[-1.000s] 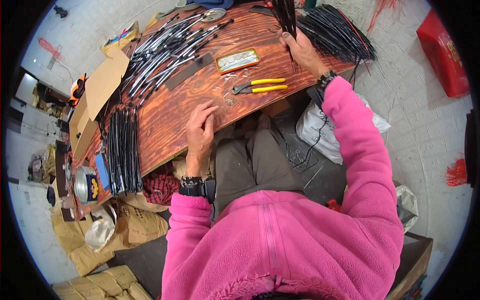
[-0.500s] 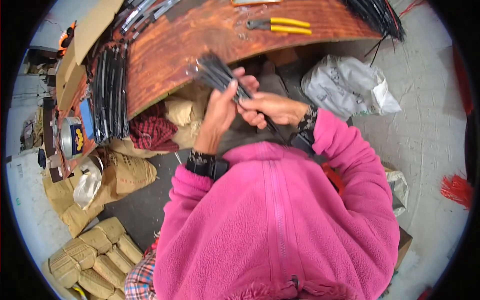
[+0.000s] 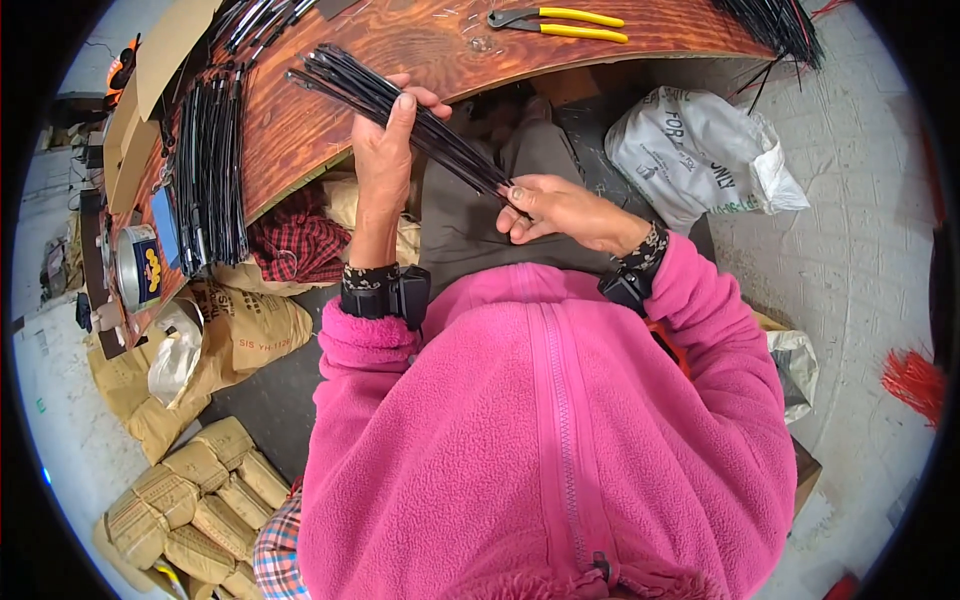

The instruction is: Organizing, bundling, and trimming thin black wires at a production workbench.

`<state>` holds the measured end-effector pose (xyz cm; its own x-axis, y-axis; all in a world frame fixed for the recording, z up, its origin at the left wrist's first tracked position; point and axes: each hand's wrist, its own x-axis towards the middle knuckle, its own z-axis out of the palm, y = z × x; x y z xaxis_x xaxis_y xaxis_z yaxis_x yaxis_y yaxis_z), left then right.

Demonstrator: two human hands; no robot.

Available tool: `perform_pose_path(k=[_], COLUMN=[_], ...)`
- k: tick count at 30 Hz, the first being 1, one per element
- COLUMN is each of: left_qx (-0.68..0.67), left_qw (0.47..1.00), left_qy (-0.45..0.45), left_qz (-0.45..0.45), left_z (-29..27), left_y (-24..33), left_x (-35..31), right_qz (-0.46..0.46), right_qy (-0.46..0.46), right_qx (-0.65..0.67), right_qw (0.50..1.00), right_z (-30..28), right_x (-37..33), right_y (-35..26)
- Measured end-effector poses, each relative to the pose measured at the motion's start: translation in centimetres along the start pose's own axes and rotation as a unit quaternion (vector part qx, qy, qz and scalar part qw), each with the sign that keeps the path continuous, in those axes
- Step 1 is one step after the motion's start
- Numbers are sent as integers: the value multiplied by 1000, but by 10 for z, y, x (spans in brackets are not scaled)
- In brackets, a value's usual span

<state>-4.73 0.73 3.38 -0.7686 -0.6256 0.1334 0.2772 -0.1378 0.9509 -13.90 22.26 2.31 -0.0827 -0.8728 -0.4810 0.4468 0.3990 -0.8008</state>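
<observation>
A bundle of thin black wires point(image 3: 400, 112) slants over my lap, from the table's edge at the upper left down toward the right. My left hand point(image 3: 385, 150) cradles it near the upper end, thumb across the front and fingers behind. At the lower end, the thumb and fingers of my right hand point(image 3: 565, 212) are closed round the strands. The wires spread slightly at their glossy upper tips. Left of my hands, a stack of similar black bundles point(image 3: 210, 165) lies on the wooden table point(image 3: 290, 125).
Yellow-handled pincers point(image 3: 570, 22) lie on the table, with more black wires point(image 3: 770, 25) at its right end. A tin can point(image 3: 138, 265) stands at the left. A white sack point(image 3: 690, 160) is on the floor at the right; tied brown packages point(image 3: 195, 500) sit at the lower left.
My hands have moved apart along the bundle, the left up and leftward, the right slightly down and right. More of the wires now shows between them, and their upper end reaches farther over the table.
</observation>
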Motion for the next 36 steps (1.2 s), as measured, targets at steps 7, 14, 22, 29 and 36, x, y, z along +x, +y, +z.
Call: perform_pose_path(k=[7,14,22,29,36], left_qx=[191,262,136,98,61], left_qw=[975,881,855,856,885], left_qy=[-112,-238,-325,-316,-266], left_qz=[-30,-315,-380,-398,-378], left_z=[-22,-47,-42,-34,-34], left_y=[15,68,38,17,22], left_x=[26,2,-21,-37,-18], right_qz=[-17,-6,13,-30,-99], right_qy=[-39,13,71,-5,66], right_qx=[6,50,-29,35,-37], right_qw=[999,999,997,999,992], right_z=[10,6,-1,9,-8], right_x=[-15,-19,-14,-34,-14], right_y=[-7,-15,-21,-18,-25])
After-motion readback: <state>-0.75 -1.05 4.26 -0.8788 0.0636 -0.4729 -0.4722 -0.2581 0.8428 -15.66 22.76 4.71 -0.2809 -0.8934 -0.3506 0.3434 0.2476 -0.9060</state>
